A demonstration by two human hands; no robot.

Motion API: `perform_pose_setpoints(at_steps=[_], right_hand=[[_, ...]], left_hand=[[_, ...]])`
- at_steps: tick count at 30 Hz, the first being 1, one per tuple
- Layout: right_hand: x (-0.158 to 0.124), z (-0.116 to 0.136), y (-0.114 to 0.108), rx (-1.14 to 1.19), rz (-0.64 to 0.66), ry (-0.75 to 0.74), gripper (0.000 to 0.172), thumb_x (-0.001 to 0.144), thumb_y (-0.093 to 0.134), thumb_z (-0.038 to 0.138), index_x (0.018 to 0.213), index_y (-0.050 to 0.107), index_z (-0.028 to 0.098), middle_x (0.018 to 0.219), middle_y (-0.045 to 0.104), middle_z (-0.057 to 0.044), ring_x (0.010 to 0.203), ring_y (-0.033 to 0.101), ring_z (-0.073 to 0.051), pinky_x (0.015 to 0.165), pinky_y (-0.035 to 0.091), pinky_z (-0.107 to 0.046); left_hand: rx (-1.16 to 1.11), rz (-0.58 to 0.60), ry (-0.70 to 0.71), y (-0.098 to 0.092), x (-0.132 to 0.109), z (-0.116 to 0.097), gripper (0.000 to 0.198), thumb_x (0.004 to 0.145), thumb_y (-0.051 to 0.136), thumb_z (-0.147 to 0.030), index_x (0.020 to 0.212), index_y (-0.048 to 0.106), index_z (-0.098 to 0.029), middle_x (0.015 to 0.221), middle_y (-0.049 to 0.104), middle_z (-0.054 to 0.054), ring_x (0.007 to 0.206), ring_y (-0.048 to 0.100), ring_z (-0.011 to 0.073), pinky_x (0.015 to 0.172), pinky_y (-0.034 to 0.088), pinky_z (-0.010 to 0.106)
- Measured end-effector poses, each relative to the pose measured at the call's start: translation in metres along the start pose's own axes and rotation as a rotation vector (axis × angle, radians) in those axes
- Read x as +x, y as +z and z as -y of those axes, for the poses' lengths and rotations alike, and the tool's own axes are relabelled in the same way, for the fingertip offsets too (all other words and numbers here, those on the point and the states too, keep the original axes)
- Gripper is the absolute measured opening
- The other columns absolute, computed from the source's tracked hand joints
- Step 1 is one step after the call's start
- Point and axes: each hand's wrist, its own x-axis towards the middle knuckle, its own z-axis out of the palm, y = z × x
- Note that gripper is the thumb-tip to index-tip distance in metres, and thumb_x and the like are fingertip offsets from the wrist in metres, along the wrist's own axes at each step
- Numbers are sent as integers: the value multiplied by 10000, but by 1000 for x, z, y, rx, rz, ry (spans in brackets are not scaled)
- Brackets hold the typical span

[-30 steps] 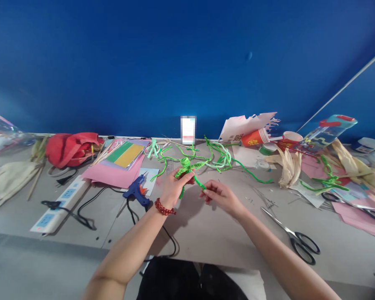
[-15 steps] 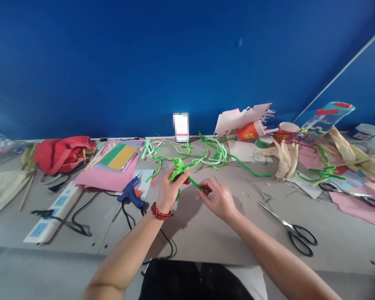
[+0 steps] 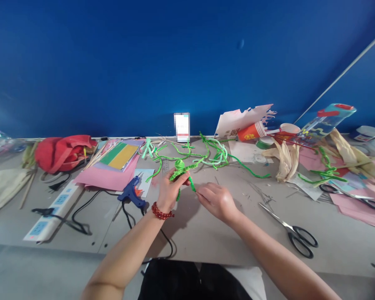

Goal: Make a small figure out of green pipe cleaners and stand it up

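Observation:
My left hand (image 3: 169, 189), with a red bead bracelet at the wrist, is closed on a green pipe-cleaner figure (image 3: 179, 166). The figure has a round coiled knob at its top and a twisted arm reaching to the right. One green strand (image 3: 192, 183) runs down to the right from it, and its end is at the fingertips of my right hand (image 3: 217, 202), which are pinched together. A second strand hangs below my left fingers. More green pipe cleaners (image 3: 217, 152) lie loosely behind my hands.
A blue glue gun (image 3: 132, 193) and a white power strip (image 3: 53, 213) lie left with cables. Black-handled scissors (image 3: 295, 233) rest at right. Further off are pink paper (image 3: 118, 177), a red cloth bag (image 3: 58, 154), orange paper cups (image 3: 250, 132), dried husks (image 3: 286, 162) and a phone (image 3: 182, 127).
My right fingertips have moved slightly left and down with the strand's end, so the strand now points more steeply downward. My left hand stays nearly in place.

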Motion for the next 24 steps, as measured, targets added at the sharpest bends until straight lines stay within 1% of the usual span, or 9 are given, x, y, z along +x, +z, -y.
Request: perform_pose_setpoints(at_steps=[1,3,7,10,13,17,24], right_hand=[[0,-1,0,-1,-1,-11,190,952,436,158,899,614,199,814,713,-77,734,635,-183,673,476,-278],[-1,-1,1,21,-32,16,171,952,452,169,924,618,200,800,705,-67,721,636,-179,658,479,-271],[-3,-1,4,127,-123,178,95,930,537,226,970,623,212,764,691,-34,654,640,-158,631,495,-252],[-4,1,6,174,-179,233,84,911,567,226,970,627,223,797,710,-32,658,654,-156,645,511,-256],[-4,1,7,185,-215,250,91,893,584,206,972,626,222,794,713,-28,650,660,-154,647,518,-260],[-4,1,7,191,-233,245,66,873,590,185,920,625,217,748,698,-18,642,660,-152,635,518,-253],[-2,2,7,176,-186,177,90,842,565,159,841,631,220,661,678,0,579,634,-139,593,505,-244]], left_hand=[[-8,1,-9,0,0,-1,222,669,813,-301,783,692,-155,650,657,-13,568,609,111,584,530,238],[-21,3,-15,-1,0,-5,227,670,814,-305,775,685,-150,661,657,-11,571,611,109,592,535,241],[-20,-9,-9,-2,0,-11,230,670,817,-313,774,689,-152,652,651,-16,576,614,111,604,530,239],[-3,-29,0,-2,0,-12,241,650,829,-320,760,692,-156,635,643,-19,565,609,115,588,522,239],[16,-41,14,-2,1,-11,240,648,829,-328,741,687,-158,625,637,-20,562,613,122,586,525,248],[18,-35,23,-1,0,-9,239,654,824,-327,759,694,-158,631,639,-22,560,609,114,584,525,240],[-6,-51,10,0,0,-8,239,654,824,-317,756,687,-149,646,656,-15,541,618,104,573,528,231]])
